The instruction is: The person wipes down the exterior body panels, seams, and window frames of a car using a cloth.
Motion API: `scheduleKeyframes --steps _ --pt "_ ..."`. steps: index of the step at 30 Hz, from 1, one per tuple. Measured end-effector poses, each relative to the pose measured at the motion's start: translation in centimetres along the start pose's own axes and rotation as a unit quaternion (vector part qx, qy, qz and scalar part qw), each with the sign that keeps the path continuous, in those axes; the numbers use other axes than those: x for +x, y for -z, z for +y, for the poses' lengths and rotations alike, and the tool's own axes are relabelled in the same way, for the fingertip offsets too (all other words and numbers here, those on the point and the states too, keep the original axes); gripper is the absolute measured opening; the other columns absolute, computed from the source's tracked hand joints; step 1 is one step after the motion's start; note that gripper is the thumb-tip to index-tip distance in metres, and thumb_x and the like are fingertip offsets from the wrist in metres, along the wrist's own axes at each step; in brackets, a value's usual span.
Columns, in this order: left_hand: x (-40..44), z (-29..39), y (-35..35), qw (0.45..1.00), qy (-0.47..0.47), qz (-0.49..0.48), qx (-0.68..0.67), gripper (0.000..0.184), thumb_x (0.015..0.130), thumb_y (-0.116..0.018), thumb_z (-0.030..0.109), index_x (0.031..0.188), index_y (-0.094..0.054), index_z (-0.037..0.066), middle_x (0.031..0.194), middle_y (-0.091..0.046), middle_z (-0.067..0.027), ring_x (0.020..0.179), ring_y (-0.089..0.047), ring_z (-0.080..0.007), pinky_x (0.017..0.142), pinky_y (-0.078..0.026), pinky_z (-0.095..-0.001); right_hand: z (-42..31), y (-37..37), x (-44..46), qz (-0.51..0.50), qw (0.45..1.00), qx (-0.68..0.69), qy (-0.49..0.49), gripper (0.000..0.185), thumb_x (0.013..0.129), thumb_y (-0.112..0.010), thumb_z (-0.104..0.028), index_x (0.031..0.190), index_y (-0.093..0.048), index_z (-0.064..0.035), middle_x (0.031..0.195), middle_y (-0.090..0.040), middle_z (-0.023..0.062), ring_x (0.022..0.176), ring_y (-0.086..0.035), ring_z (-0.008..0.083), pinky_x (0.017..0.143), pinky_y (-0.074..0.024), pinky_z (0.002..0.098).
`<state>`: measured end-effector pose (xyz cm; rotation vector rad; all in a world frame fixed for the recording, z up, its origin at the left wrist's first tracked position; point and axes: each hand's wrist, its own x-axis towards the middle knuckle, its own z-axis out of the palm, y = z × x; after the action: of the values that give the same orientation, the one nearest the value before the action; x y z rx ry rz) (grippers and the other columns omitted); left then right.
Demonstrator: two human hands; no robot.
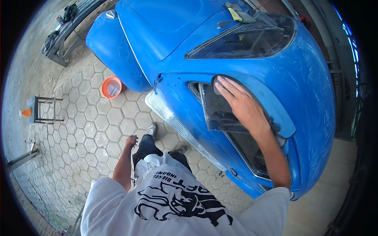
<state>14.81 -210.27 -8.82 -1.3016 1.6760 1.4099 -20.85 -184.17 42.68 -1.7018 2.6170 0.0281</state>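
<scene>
My right hand (pixel 237 100) reaches up onto the blue car (pixel 169 31), above its side window. The fingers lie stretched out and press a dark-edged grey pad (pixel 216 85) against the roof edge over the door frame. Most of the pad is hidden beneath the fingers. Below the hand, the door's window glass (pixel 220 112) stands in its dark frame. A light blue patch (pixel 271 100) curves along the roof edge beside my wrist. My left hand (pixel 132 141) hangs low at my side, away from the car, its fingers loosely bent, with nothing visible in it.
An orange bucket (pixel 111 87) with water stands on the hexagonal paving by the front fender. A small stool (pixel 37 110) holds an orange item. A bench (pixel 63 43) is at upper left. Cloths (pixel 240 15) lie by the windshield. The ridged running board (pixel 177 122) lies beside my feet.
</scene>
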Motion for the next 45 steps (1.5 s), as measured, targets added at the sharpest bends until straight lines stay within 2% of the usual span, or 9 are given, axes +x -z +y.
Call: scheduleKeyframes --steps 4,10,15,20,25,32,37,42,45 --pt "-5.6 10.6 0.6 0.97 -0.184 -0.115 -0.11 0.04 0.097 -0.047 0.04 0.122 -0.061 0.011 0.103 -0.063 -0.0052 0.082 -0.058 -0.0157 0.07 -0.049 -0.0305 -6.7 -3.4 -1.2 0.111 0.994 -0.009 -0.018 0.043 0.088 -0.056 -0.006 0.127 -0.063 -0.0231 0.137 -0.058 -0.0032 0.125 -0.054 0.0126 0.104 -0.0369 0.0373" --pt "-17.7 23.2 -2.7 0.848 -0.383 -0.305 -0.204 0.068 0.091 -0.053 0.024 0.153 -0.027 0.016 0.143 -0.044 -0.0127 0.12 -0.053 -0.0247 0.097 -0.046 -0.0381 -15.0 -14.6 -0.4 0.294 0.853 0.381 -0.2 0.037 0.095 -0.048 0.001 0.13 -0.058 -0.0009 0.131 -0.06 0.0175 0.12 -0.059 0.0317 0.1 -0.0446 0.0407" --pt "-18.1 21.6 -3.0 0.926 -0.278 -0.217 -0.138 0.043 0.088 -0.059 0.01 0.13 -0.055 0.005 0.121 -0.06 -0.0126 0.118 -0.054 -0.0256 0.096 -0.047 -0.0381 -19.1 -20.6 -0.7 0.194 0.711 0.619 -0.272 0.036 0.098 -0.047 -0.006 0.132 -0.055 0.0021 0.131 -0.06 0.0186 0.119 -0.059 0.0282 0.103 -0.0415 0.0332" --pt "-16.4 19.4 -2.2 0.883 -0.464 -0.043 0.061 0.065 0.074 -0.071 0.023 0.134 -0.053 0.007 0.138 -0.046 -0.0152 0.131 -0.042 -0.0313 0.104 -0.039 -0.0439 -14.1 -25.7 -4.1 0.107 0.192 0.931 -0.291 0.038 0.105 -0.043 -0.027 0.135 -0.047 -0.0053 0.135 -0.053 0.01 0.122 -0.054 0.0205 0.103 -0.0436 0.0375" --pt "-17.9 23.8 -2.2 0.925 -0.317 -0.146 0.148 0.052 0.081 -0.061 0.044 0.115 -0.057 0.004 0.109 -0.064 -0.018 0.105 -0.06 -0.0316 0.096 -0.042 -0.0391 -13.3 -29.9 -6.4 0.104 -0.021 0.978 -0.182 0.04 0.104 -0.039 -0.034 0.131 -0.053 -0.0079 0.134 -0.057 0.0096 0.125 -0.053 0.0238 0.107 -0.0409 0.0425" --pt "-17.2 24.6 -1.2 0.962 -0.071 -0.182 0.189 0.057 0.093 -0.044 0.05 0.135 -0.058 0.013 0.135 -0.058 -0.0122 0.121 -0.056 -0.0269 0.104 -0.039 -0.0362 -13.5 -37.7 -7.5 0.327 -0.303 0.877 -0.178 0.033 0.101 -0.039 -0.026 0.113 -0.063 -0.0064 0.123 -0.063 0.0119 0.118 -0.057 0.0278 0.106 -0.0398 0.0477" --pt "-10.3 24.0 1.3 0.942 -0.226 -0.209 0.137 0.055 0.093 -0.043 0.044 0.133 -0.058 0.008 0.134 -0.058 -0.0093 0.124 -0.052 -0.0235 0.107 -0.034 -0.0331 -8.8 -31.5 -1.1 0.329 -0.235 0.857 -0.32 0.06 0.101 -0.026 -0.048 0.125 -0.054 0.0001 0.138 -0.052 0.0157 0.127 -0.049 0.0267 0.111 -0.0313 0.0466" --pt "-3.2 25.3 5.3 0.969 -0.222 -0.094 0.062 0.054 0.086 -0.057 0.032 0.131 -0.057 0.003 0.126 -0.061 -0.0159 0.117 -0.055 -0.0251 0.103 -0.04 -0.034 -8.8 -28.3 9.7 0.399 -0.289 0.813 -0.309 0.139 0.058 -0.016 -0.103 0.154 -0.015 -0.0021 0.162 -0.015 0.0129 0.148 -0.015 0.0317 0.12 -0.0063 0.0473" --pt "2.3 26.0 9.4 0.966 -0.185 -0.178 0.024 0.053 0.085 -0.057 0.032 0.13 -0.057 0.002 0.123 -0.062 -0.0162 0.115 -0.056 -0.0254 0.101 -0.041 -0.0332 -10.0 -29.7 14.2 0.439 -0.265 0.815 -0.27 0.138 0.058 -0.016 -0.103 0.154 -0.015 -0.004 0.162 -0.015 0.0126 0.148 -0.014 0.0324 0.12 -0.0041 0.0484"
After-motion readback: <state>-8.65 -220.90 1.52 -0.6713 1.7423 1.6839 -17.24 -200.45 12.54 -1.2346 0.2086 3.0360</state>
